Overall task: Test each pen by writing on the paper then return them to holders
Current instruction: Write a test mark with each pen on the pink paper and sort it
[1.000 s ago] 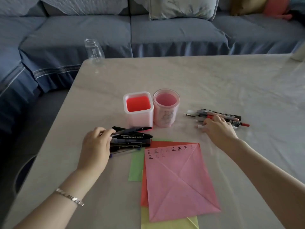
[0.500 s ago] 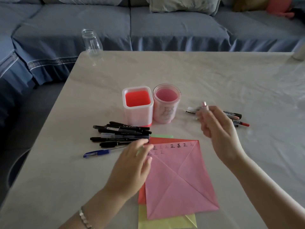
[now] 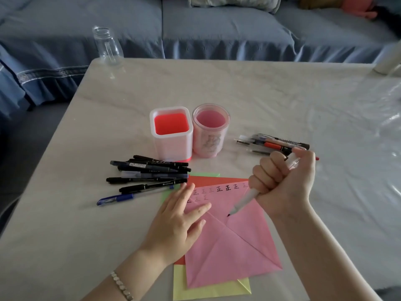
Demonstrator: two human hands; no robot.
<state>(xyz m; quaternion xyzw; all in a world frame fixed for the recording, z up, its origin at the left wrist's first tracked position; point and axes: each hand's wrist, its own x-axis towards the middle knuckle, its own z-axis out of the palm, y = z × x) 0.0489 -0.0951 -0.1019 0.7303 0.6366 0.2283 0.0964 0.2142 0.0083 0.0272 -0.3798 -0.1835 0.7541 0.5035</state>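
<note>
My right hand (image 3: 282, 179) grips a clear white pen (image 3: 244, 202) in a fist, its dark tip just above the pink paper (image 3: 230, 242). My left hand (image 3: 178, 222) rests flat on the paper's left edge, fingers straight. Rows of small written characters run along the paper's top. A pile of black and blue pens (image 3: 149, 174) lies left of the paper. A smaller group of pens (image 3: 271, 143) lies to the right, behind my right hand. Two holders stand behind the paper: a square white one with red inside (image 3: 171, 133) and a round pink one (image 3: 210, 130).
Green, orange and yellow sheets (image 3: 206, 292) lie under the pink paper. A clear glass jar (image 3: 106, 45) stands at the table's far left corner. A blue sofa (image 3: 217, 29) runs behind the pale table (image 3: 282, 94). Clear plastic wrap lies at the right edge.
My right hand picked a pen from the right group and brought it down over the pink paper. My left hand left the black pen pile and settled flat on the paper.
</note>
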